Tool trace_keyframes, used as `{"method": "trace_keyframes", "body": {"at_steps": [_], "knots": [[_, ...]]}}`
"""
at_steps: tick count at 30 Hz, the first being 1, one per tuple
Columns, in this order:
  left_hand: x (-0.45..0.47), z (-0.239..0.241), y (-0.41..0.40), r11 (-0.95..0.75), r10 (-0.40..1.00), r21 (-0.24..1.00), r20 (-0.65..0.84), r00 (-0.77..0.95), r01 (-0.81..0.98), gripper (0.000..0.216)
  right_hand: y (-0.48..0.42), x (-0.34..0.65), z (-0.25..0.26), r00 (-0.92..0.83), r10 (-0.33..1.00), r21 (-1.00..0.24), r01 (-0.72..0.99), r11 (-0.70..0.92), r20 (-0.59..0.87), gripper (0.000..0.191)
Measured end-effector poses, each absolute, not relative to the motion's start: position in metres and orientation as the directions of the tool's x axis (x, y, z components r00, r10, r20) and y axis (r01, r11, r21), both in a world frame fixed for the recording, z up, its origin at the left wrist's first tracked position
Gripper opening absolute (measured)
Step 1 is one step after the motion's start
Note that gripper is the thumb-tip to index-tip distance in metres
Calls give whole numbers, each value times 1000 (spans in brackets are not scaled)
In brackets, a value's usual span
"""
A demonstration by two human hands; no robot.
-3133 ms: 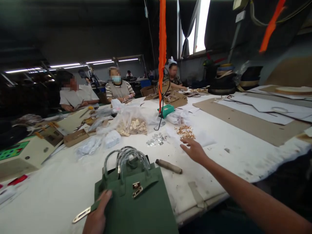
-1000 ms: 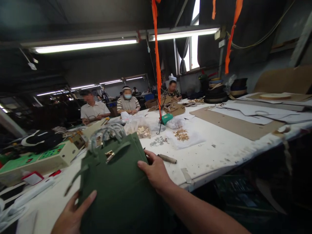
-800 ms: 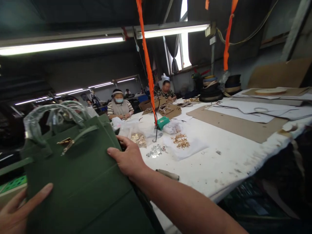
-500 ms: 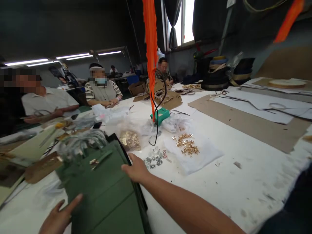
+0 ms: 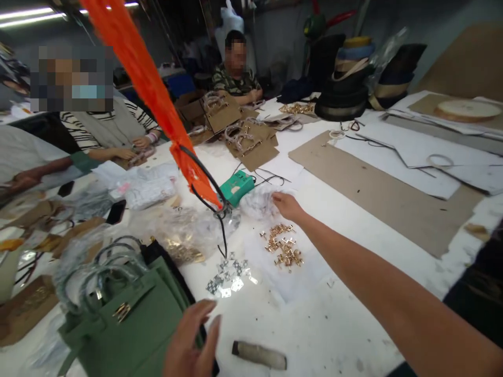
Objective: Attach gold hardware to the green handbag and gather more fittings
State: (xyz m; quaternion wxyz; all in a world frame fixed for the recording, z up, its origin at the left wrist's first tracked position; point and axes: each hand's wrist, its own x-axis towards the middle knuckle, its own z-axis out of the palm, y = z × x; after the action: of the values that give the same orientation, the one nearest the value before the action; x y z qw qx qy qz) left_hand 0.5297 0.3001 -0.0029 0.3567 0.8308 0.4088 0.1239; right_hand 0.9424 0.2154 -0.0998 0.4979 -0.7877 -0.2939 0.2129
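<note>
near, the left hand has thumb and fingers parted beside the green handbag at the near left; whether they touch is unclear. farther, gold fittings lie loose on a white sheet; tugging the sheet or dipping the right forearm might scatter them. beyond, the right hand touches the clear plastic bag; i cannot tell its grip.

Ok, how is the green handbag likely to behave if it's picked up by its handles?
The green handbag will probably hold its shape, since its front looks flat and crisp-edged. Its handles may feel slippery, as they look glossy and plastic-wrapped. The narrow strap sticking out from its side could flop or swing.
</note>
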Motion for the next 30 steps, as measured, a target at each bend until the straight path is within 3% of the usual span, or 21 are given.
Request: {"method": "trace_keyframes", "body": {"at_steps": [2,4,6,11,15,19,25,27,30], "knots": [[615,-15,276,-660,475,653,-21,880,372,31,225,968,-95,678,734,-911,278,-304,-38,39],[696,-32,268,-788,293,574,31,956,223,40,229,991,-93,619,785,-915,295,-275,-37,37],[760,-53,274,-864,273,445,25,962,234,49,231,1011,-93,551,834,-921,309,-236,-29,32],[838,-96,310,-921,381,83,-12,925,380,75,233,1048,-103,446,895,-952,270,-147,-12,25],[853,-108,332,-911,411,-30,49,910,412,56,232,1064,-111,450,892,-991,97,-97,-43,24],[854,-114,342,-906,422,46,137,896,420,34,226,1073,-111,462,884,-997,-26,-69,-73,24],[858,-123,352,-737,654,410,232,720,538,19,212,1071,-112,551,832,-998,-47,-47,-66,36],[862,-124,357,-679,710,487,245,660,550,18,203,1065,-117,601,796,-995,8,-98,-74,36],[865,-125,363,-642,742,538,256,620,546,19,192,1050,-131,651,758,-923,264,-280,-43,30]]}}
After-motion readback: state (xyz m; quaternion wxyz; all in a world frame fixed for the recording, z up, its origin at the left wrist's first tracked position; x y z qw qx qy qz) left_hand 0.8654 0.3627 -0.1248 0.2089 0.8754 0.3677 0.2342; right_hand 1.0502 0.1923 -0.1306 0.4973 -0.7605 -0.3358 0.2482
